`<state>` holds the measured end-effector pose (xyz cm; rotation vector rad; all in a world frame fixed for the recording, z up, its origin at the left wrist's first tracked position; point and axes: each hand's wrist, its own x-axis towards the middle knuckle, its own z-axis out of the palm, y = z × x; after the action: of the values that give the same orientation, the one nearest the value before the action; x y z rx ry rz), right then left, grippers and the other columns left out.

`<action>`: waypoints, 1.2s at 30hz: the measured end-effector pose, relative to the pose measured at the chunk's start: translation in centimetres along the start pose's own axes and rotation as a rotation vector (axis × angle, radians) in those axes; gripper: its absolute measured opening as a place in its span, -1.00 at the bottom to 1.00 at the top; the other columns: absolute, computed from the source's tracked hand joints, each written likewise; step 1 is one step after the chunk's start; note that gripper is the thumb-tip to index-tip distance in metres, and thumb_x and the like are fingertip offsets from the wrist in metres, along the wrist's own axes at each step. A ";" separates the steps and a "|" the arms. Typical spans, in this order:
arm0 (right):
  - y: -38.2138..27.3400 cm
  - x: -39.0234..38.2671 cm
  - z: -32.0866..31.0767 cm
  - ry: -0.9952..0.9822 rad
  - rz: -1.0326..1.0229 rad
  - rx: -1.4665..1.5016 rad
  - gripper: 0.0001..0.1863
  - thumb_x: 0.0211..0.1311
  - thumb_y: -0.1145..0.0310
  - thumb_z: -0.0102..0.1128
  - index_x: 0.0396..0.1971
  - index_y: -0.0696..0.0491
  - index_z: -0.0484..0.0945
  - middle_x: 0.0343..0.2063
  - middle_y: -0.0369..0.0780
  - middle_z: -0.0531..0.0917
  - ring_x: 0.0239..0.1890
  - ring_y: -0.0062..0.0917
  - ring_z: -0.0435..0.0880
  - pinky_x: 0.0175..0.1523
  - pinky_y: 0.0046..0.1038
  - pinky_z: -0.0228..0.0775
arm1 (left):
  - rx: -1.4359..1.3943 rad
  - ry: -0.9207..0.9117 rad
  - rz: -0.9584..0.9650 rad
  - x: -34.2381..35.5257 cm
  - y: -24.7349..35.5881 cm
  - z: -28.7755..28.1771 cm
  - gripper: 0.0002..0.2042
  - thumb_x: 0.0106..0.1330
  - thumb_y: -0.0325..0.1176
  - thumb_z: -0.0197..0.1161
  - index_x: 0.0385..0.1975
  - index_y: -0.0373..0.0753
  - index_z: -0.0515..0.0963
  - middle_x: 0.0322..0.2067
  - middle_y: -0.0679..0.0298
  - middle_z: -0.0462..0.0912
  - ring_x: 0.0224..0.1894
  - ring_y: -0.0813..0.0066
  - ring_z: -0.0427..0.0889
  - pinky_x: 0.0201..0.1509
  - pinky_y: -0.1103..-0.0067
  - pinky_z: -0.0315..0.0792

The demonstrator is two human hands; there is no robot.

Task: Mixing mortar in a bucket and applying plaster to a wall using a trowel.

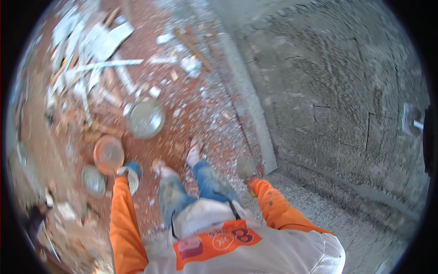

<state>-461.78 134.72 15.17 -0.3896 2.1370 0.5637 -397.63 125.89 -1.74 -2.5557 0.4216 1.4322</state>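
Note:
My right hand (251, 180) is closed round a trowel, and its grey, mortar-smeared blade (246, 167) points ahead, near the end of a concrete ledge. On the other side my left arm reaches out, and my left hand (122, 172) is at a small blue and white container (134, 170). Its fingers look closed, but blur hides what is in them. Just beyond stands an orange bucket (108, 154). A grey-filled bucket (94, 181) is to its left, and a wide round tub (146, 119) with wet grey contents lies farther ahead.
Broken boards and white scraps (98, 43) are heaped at the far left. Rubble bits litter the reddish ground (182, 109). A rough grey plastered wall (328, 91) rises on the right, with a concrete ledge (251, 100) along its foot. Another person (36, 219) is partly visible at lower left.

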 end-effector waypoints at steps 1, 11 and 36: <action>-2.6 0.4 1.2 -0.086 -0.137 -0.083 -0.67 0.01 0.30 0.17 -0.22 0.10 0.40 -0.58 -0.16 0.49 -0.65 -0.37 0.52 -0.61 -0.25 0.34 | -0.038 0.132 0.027 0.1 -0.3 -0.3 -0.17 -0.06 0.03 0.30 0.20 -0.21 0.08 0.16 0.00 0.19 0.20 0.17 0.16 0.21 0.45 0.08; 1.5 7.2 4.8 -0.032 -0.189 -0.239 -0.42 -0.07 -0.06 0.15 -0.28 0.21 0.45 -0.41 -0.04 0.58 -0.37 -0.27 0.57 -0.21 -0.35 0.39 | -0.340 0.480 0.153 14.8 13.1 6.5 -0.05 -0.13 0.08 0.31 0.20 -0.34 0.00 0.21 0.00 0.05 0.26 0.17 0.05 0.28 0.45 -0.03; -3.0 7.2 9.1 -0.283 0.112 0.303 -0.59 -0.06 0.12 0.26 -0.39 0.17 0.43 -0.63 -0.21 0.54 -0.63 -0.48 0.50 -0.53 -0.40 0.34 | -1.233 -0.002 0.126 11.4 23.4 6.9 -0.66 0.19 0.02 0.01 -0.64 -0.10 0.31 -0.76 0.39 0.27 -0.71 0.51 0.33 -0.61 0.61 0.31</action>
<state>-458.36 136.39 3.81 -0.0193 1.9367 0.3268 -405.31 104.05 -15.51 -3.3976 -0.5132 2.1950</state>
